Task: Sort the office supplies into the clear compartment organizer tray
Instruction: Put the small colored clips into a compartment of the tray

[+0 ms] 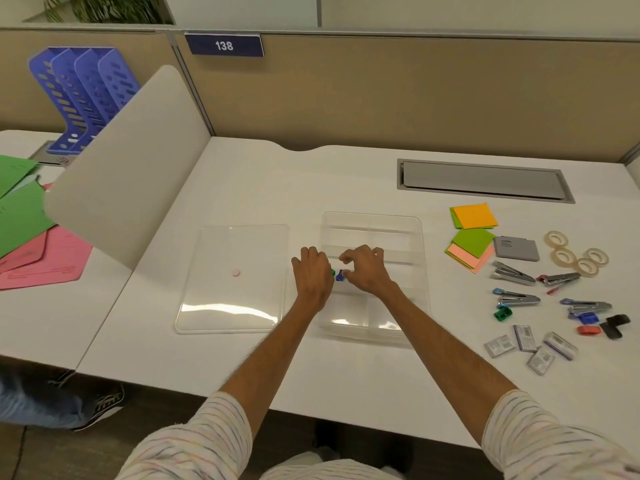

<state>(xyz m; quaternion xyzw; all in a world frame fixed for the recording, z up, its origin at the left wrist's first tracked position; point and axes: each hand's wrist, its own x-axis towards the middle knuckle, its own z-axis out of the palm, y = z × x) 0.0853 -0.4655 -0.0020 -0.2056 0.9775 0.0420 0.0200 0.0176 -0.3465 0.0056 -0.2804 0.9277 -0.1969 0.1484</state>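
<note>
The clear compartment organizer tray (415, 237) lies in the middle of the white desk. My left hand (311, 277) is curled at the tray's left rim, and a small green piece (333, 272) peeks out at its fingertips. My right hand (363, 270) hovers over the tray's left-middle compartment, pinching a small blue piece (340, 276). The tray's clear lid (235, 296) lies flat to the left with a pink dot on it. To the right sit several staplers (512, 273), sticky note pads (472, 216), tape rolls (575, 254) and staple boxes (530, 344).
A grey box (516, 248) and small green (502, 313), red and black pieces lie among the supplies. A cable hatch (485, 181) is set in the desk behind. A beige divider (131, 161), purple file rack (83, 95) and green and pink folders (38, 258) are at left.
</note>
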